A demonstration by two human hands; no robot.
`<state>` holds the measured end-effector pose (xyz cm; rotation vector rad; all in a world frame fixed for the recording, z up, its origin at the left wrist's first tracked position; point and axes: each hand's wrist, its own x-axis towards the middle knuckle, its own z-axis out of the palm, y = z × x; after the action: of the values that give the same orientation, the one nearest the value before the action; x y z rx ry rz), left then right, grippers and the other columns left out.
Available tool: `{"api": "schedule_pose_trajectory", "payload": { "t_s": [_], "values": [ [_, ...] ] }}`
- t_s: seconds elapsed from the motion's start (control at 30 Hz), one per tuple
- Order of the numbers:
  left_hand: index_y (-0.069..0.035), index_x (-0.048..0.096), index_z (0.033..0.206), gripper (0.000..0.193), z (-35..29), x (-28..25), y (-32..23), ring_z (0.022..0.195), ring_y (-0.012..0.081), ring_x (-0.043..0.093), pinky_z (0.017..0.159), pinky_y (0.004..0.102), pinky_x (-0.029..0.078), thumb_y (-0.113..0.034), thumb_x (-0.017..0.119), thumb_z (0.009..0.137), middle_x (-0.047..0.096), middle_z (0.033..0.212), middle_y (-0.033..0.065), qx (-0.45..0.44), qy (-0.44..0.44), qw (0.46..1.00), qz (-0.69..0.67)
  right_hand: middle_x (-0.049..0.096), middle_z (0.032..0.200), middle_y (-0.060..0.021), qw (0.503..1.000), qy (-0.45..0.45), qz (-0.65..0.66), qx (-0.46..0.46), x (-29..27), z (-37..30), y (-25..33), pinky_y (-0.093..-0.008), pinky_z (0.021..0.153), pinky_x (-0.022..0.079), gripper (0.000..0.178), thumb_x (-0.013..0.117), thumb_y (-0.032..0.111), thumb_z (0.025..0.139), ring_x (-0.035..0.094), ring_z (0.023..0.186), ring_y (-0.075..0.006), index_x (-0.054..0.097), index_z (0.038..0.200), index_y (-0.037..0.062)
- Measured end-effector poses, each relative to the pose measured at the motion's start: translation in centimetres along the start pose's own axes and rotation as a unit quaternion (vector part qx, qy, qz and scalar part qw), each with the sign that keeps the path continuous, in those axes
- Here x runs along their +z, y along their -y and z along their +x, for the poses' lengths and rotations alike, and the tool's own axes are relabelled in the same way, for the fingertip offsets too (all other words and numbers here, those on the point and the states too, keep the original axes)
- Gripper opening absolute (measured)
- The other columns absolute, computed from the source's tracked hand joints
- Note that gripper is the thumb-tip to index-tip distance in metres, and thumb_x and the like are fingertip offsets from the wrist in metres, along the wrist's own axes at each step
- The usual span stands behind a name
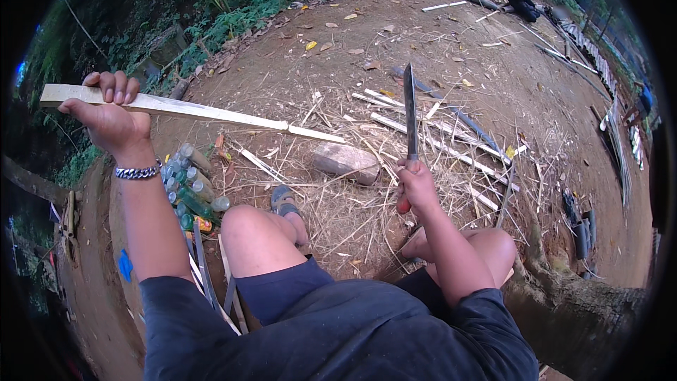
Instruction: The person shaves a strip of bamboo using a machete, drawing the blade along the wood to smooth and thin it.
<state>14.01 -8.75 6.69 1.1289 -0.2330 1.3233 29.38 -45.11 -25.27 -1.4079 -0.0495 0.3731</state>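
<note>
Raised at the left, my left hand grips one end of a long pale bamboo strip. The strip slants down to the right, and a node shows near its far end. That end reaches close to a short wooden block lying on the ground; whether they touch I cannot tell. My right hand is wrapped round the reddish handle of a machete. The dark blade points up and away from me, apart from the strip. Thin shavings lie around the block and between my feet.
Cut bamboo strips lie beyond the block. Clear and green bottles are heaped beside my left knee, near more strips. A thick tree root rises at the right. Another person sits at the far right.
</note>
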Motion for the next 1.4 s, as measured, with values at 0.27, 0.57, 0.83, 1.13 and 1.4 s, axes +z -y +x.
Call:
{"api": "schedule_pose_trajectory", "payload": {
  "t_s": [0.27, 0.57, 0.83, 1.13, 1.4],
  "values": [
    [-0.010, 0.046, 0.087, 0.067, -2.2, 1.6, 0.1, 0.056, 0.0074, 0.031, 0.050, 0.0210, 0.027, -0.077, 0.048, 0.079, 0.032, 0.067, -0.0024, -0.023, 0.001, 1.000, 0.000, 0.055, 0.076, -0.0052, 0.998, -0.019, 0.052, 0.002, -0.6, -1.6, -0.6, -0.0279, 0.051, 0.046, 0.026, 0.061, 0.001, 0.080, 0.054, 0.056, -0.0136, 0.049, 0.104, 0.0010],
    [-0.011, 0.042, 0.080, 0.066, -5.0, 2.2, -2.2, 0.057, 0.0071, 0.030, 0.050, 0.0209, 0.027, -0.076, 0.051, 0.079, 0.032, 0.067, -0.0025, -0.036, 0.104, 0.993, -0.049, 0.060, 0.076, -0.0113, 0.977, 0.071, -0.198, 0.043, 4.8, -2.9, -3.8, -0.0379, 0.063, 0.050, 0.027, 0.065, 0.014, 0.079, 0.061, 0.067, -0.0229, 0.055, 0.101, 0.0012],
    [-0.014, 0.040, 0.080, 0.066, -11.4, 3.1, -5.4, 0.051, 0.0062, 0.030, 0.045, 0.0204, 0.025, -0.079, 0.049, 0.079, 0.032, 0.062, -0.0035, 0.007, 0.082, 0.995, -0.047, 0.063, 0.088, -0.0261, 0.902, 0.280, -0.279, -0.171, 14.9, -13.0, 7.0, -0.0498, 0.074, 0.049, 0.032, 0.062, 0.020, 0.083, 0.063, 0.084, -0.0428, 0.052, 0.108, 0.0011],
    [-0.014, 0.035, 0.078, 0.065, -16.1, 3.6, -7.1, 0.047, 0.0060, 0.027, 0.045, 0.0201, 0.021, -0.076, 0.053, 0.079, 0.031, 0.060, -0.0034, 0.059, 0.017, 0.998, -0.013, 0.064, 0.081, -0.0242, 0.881, 0.301, -0.299, -0.209, 13.2, -17.0, 7.7, -0.0498, 0.069, 0.050, 0.033, 0.062, 0.016, 0.083, 0.063, 0.079, -0.0427, 0.050, 0.109, 0.0002],
    [-0.014, 0.032, 0.078, 0.065, -19.3, 5.1, -8.0, 0.048, 0.0068, 0.025, 0.047, 0.0229, 0.020, -0.075, 0.057, 0.077, 0.030, 0.059, -0.0029, 0.071, 0.001, 0.997, -0.019, 0.062, 0.076, -0.0240, 0.882, 0.293, -0.345, -0.130, 10.0, -16.7, 8.1, -0.0497, 0.067, 0.050, 0.033, 0.062, 0.015, 0.082, 0.063, 0.077, -0.0431, 0.049, 0.109, 0.0018]
  ]
}}
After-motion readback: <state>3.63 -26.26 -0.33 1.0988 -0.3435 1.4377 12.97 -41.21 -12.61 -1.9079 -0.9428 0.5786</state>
